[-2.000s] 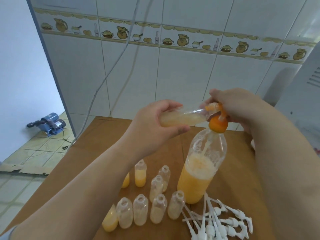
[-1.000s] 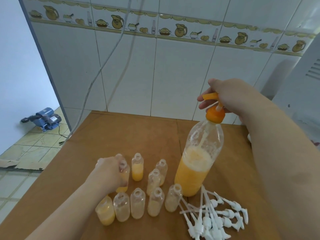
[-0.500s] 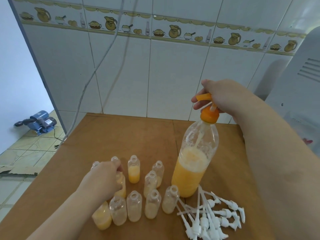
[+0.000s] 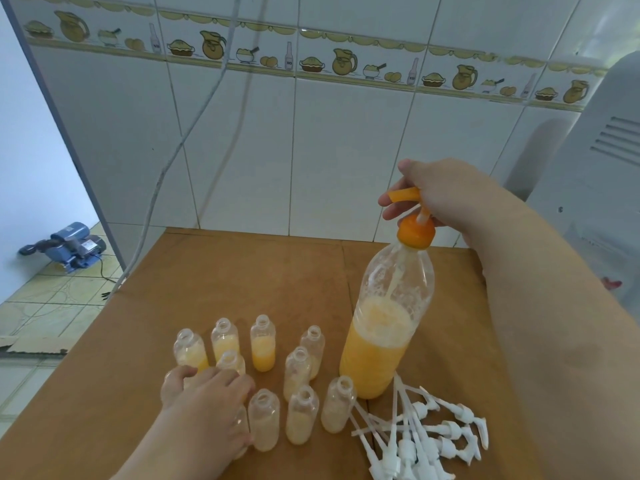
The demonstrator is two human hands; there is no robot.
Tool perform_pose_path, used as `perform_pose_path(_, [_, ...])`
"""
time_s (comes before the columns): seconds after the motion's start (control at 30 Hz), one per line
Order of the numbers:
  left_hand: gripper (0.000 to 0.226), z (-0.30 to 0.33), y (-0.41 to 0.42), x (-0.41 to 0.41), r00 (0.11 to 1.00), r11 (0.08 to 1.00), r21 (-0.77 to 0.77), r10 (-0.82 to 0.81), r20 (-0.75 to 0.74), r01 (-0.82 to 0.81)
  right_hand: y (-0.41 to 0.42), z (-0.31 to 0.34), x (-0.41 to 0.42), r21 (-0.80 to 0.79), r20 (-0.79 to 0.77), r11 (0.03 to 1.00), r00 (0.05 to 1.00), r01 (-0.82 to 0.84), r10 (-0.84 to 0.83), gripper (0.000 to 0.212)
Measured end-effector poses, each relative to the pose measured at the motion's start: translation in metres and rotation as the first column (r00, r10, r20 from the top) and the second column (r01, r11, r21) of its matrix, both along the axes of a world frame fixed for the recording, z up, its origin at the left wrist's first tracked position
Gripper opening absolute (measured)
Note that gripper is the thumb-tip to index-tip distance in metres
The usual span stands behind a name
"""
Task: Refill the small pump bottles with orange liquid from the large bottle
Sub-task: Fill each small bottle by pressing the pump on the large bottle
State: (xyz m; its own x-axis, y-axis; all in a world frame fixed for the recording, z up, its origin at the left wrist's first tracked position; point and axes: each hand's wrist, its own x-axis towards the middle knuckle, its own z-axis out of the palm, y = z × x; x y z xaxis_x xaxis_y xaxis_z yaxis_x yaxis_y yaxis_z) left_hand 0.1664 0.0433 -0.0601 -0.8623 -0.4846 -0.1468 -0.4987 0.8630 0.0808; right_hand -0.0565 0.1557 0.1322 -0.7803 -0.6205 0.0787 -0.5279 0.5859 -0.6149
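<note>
While the right hand (image 4: 438, 199) curls its fingers round the orange pump head (image 4: 405, 195) on top of the large bottle (image 4: 388, 327), the left hand (image 4: 204, 393) reaches down among the small pump bottles (image 4: 264, 342) at the near left of the group; it covers one or two of them, and I cannot tell whether its fingers are closed on any or only resting on top. The large bottle stands upright on the brown wooden tabletop (image 4: 214, 271), clear plastic, with an orange cap (image 4: 415, 233) and orange liquid filling roughly its lower half, froth above. The small bottles stand uncapped just left of it in loose rows; several in the far rows hold yellow-orange liquid, while the nearest row looks pale and nearly empty. A heap of white pump tops (image 4: 422, 434) with their long dip tubes lies on the table just right of the nearest bottles, at the foot of the large bottle.

Behind the table rises a white tiled wall (image 4: 346, 150) with a border band (image 4: 311, 64) of jugs, pies and bowls. A grey cable (image 4: 194, 133) hangs down the wall to the table's far left corner. On the tiled floor (image 4: 52, 306) at the left sits a blue water pump (image 4: 65, 244). A white appliance (image 4: 595, 174) with vent slots stands at the right edge.
</note>
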Motion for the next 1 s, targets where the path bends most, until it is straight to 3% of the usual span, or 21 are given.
perform_pose_path(0.13, [0.042,-0.008,0.001,-0.004,0.999,1.0,0.008,-0.011,0.039,0.01,-0.002,0.0,-0.002,-0.019,0.07,0.999,0.997,0.046,-0.045,0.048])
perform_pose_path(0.23, [0.036,-0.016,0.0,-0.006,0.998,0.991,-0.125,-0.055,-0.01,0.053,-0.002,-0.002,-0.006,-0.017,0.066,0.999,0.997,0.039,-0.038,0.049])
perform_pose_path(0.37, [0.037,-0.022,-0.001,-0.008,0.98,0.972,-0.165,-0.145,0.136,0.167,-0.002,-0.001,-0.004,-0.104,0.089,0.994,0.996,0.038,-0.028,0.041])
perform_pose_path(0.53, [0.022,0.0,-0.004,-0.008,0.986,0.992,-0.093,-0.073,0.151,0.088,-0.003,-0.001,-0.008,-0.192,0.178,0.977,0.982,0.095,-0.061,0.035])
perform_pose_path(0.67, [0.036,0.031,-0.006,0.009,0.998,0.993,-0.111,-0.048,-0.044,0.043,-0.003,-0.001,-0.008,-0.093,0.094,0.995,0.995,0.045,-0.036,0.037])
perform_pose_path(0.73, [0.054,0.045,-0.015,0.017,0.96,0.985,-0.135,-0.138,-0.243,0.108,-0.002,-0.001,-0.005,-0.064,0.037,0.998,0.999,0.027,-0.024,0.039])
perform_pose_path(0.77, [0.064,0.051,-0.02,0.022,0.953,0.989,-0.066,-0.143,-0.268,0.13,-0.002,0.0,-0.004,-0.058,0.038,0.998,0.999,0.023,-0.021,0.04])
perform_pose_path(0.8, [0.07,0.057,-0.024,0.028,0.913,0.991,-0.009,-0.129,-0.387,0.136,-0.002,0.001,-0.002,-0.036,0.038,0.999,0.999,0.014,-0.013,0.04])
perform_pose_path(0.9, [0.072,0.068,-0.033,0.041,0.79,0.977,0.197,0.06,-0.611,0.078,-0.001,0.002,-0.001,-0.002,-0.008,1.0,1.0,0.005,-0.005,0.042])
perform_pose_path(1.0, [0.077,0.096,-0.029,0.039,0.616,0.857,0.479,0.276,-0.738,0.189,0.0,0.002,-0.002,-0.033,-0.01,0.999,1.0,0.011,-0.011,0.041])
